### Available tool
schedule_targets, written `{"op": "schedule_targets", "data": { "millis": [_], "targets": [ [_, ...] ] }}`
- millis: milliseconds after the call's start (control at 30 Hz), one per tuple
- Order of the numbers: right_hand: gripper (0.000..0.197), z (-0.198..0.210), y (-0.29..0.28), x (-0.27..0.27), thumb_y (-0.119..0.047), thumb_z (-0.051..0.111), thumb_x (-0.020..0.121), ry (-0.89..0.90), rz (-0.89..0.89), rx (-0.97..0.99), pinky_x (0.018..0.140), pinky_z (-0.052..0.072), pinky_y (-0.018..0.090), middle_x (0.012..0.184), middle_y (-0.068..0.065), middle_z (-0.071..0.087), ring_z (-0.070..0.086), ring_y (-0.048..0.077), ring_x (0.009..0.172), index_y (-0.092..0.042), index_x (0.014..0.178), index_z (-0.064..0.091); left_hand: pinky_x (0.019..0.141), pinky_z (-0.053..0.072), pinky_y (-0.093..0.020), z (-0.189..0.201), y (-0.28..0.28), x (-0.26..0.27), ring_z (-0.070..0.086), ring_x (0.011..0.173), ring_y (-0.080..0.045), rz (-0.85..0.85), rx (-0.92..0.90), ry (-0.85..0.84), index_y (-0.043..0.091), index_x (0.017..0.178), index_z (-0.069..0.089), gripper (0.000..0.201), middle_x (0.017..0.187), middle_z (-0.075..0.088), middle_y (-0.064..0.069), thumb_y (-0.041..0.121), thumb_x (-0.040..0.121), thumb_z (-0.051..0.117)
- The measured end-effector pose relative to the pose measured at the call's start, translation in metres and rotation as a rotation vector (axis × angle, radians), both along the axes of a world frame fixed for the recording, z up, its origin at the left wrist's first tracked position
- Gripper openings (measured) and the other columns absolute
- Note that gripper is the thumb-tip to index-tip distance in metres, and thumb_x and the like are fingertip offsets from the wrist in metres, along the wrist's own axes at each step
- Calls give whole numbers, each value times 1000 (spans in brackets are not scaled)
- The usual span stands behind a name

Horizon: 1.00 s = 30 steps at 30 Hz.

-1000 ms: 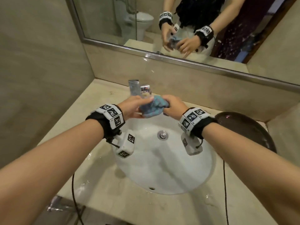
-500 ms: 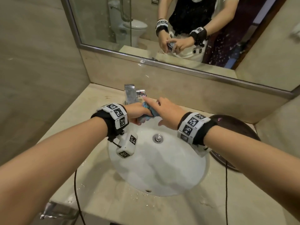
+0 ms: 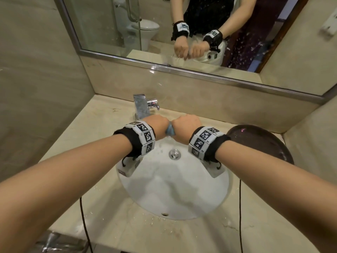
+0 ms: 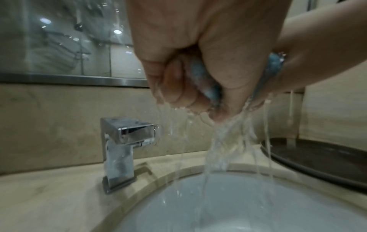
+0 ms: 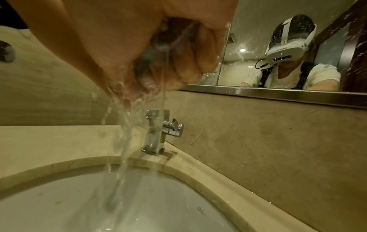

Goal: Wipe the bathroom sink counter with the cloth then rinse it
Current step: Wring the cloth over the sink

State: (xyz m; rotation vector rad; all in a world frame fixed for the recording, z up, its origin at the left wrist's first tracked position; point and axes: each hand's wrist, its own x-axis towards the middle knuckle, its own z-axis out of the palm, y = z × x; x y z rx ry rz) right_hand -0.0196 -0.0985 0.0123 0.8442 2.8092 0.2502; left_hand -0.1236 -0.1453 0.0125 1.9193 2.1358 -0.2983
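Observation:
Both fists squeeze a wet blue cloth (image 3: 170, 130) over the white sink basin (image 3: 175, 189). My left hand (image 3: 156, 127) grips one end, fingers curled tight round the cloth (image 4: 206, 81). My right hand (image 3: 186, 126) grips the other end, the cloth (image 5: 157, 51) almost buried in the fist. Water streams down from both fists into the basin (image 4: 238, 204). The chrome faucet (image 3: 143, 106) stands just behind and left of my left hand (image 4: 188, 62). In the right wrist view my right hand (image 5: 151, 55) hangs above the basin (image 5: 139, 204), in front of the faucet (image 5: 157, 133).
The beige stone counter (image 3: 102, 125) is wet, with droplets along its front. A dark round tray (image 3: 262, 143) sits on the counter right of the basin. The drain plug (image 3: 174, 154) lies below my hands. A mirror (image 3: 182, 33) spans the wall behind.
The loosely held bundle has been twisted into a tight roll between two closed fists. Both hands turned knuckles up, and water now pours out of the cloth.

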Motion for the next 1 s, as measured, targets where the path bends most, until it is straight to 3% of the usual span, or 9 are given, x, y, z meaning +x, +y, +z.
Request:
{"op": "schedule_targets", "data": {
  "millis": [267, 400, 533, 633, 700, 767, 867, 933, 1000],
  "targets": [
    [36, -15, 8, 0, -33, 36, 95, 72, -114, -162, 69, 37, 29, 108, 12, 66, 62, 31, 98, -11, 104, 62, 70, 43, -33, -12, 4, -4, 63, 99, -31, -28, 60, 97, 8, 105, 61, 24, 108, 65, -13, 17, 92, 44],
    [28, -17, 17, 4, -31, 50, 90, 123, -122, -227, 71, 41, 31, 111, 9, 64, 61, 31, 100, -16, 114, 53, 68, 45, -30, -14, 7, -7, 60, 87, -27, 64, 15, -140, 7, 102, 60, 20, 95, 64, -9, 15, 88, 50],
    [73, -16, 21, 11, -39, 73, 74, 275, -41, -64, 80, 45, 39, 117, 10, 55, 56, 31, 101, -22, 135, 38, 49, 35, -23, -12, 9, -11, 49, 64, -21, 299, -55, -509, 8, 77, 55, 8, 65, 49, -2, 13, 82, 60],
    [99, -22, 20, 19, -41, 88, 47, 349, 78, 156, 77, 51, 42, 112, 13, 63, 61, 32, 96, -20, 133, 44, 43, 27, -20, -10, 8, -15, 34, 44, -15, 473, -143, -865, 13, 64, 43, 24, 53, 41, -2, 7, 80, 60],
    [106, -30, 20, 24, -43, 89, 43, 345, 129, 228, 83, 52, 44, 114, 12, 63, 64, 31, 97, -22, 134, 40, 40, 20, -17, -8, 8, -15, 26, 37, -11, 481, -251, -1031, 16, 65, 40, 27, 42, 34, 1, 5, 83, 57],
    [101, -33, 20, 26, -36, 87, 48, 387, 115, 208, 80, 53, 42, 102, 9, 67, 66, 26, 85, -21, 134, 37, 40, 17, -17, -6, 6, -12, 23, 38, -10, 459, -349, -1110, 19, 69, 40, 26, 40, 32, 2, 6, 84, 57],
    [81, -31, 21, 25, -19, 84, 51, 458, 61, 150, 54, 46, 31, 70, 2, 62, 60, 22, 61, -15, 125, 51, 39, 18, -17, -4, 5, -8, 26, 44, -11, 484, -373, -1150, 19, 65, 39, 30, 43, 37, 1, 6, 84, 58],
    [60, -24, 24, 25, -10, 80, 57, 480, 91, 62, 45, 39, 29, 72, 7, 60, 59, 26, 64, -13, 114, 62, 38, 18, -16, -2, 6, -7, 27, 40, -10, 468, -384, -1140, 18, 62, 38, 33, 38, 36, 3, 6, 84, 59],
    [37, -13, 24, 23, -13, 68, 75, 390, 77, -30, 52, 37, 30, 89, 12, 61, 59, 32, 81, -14, 112, 60, 39, 20, -16, 1, 7, -8, 27, 38, -11, 424, -383, -1043, 17, 62, 38, 32, 39, 37, 3, 9, 83, 61]
  ]
}}
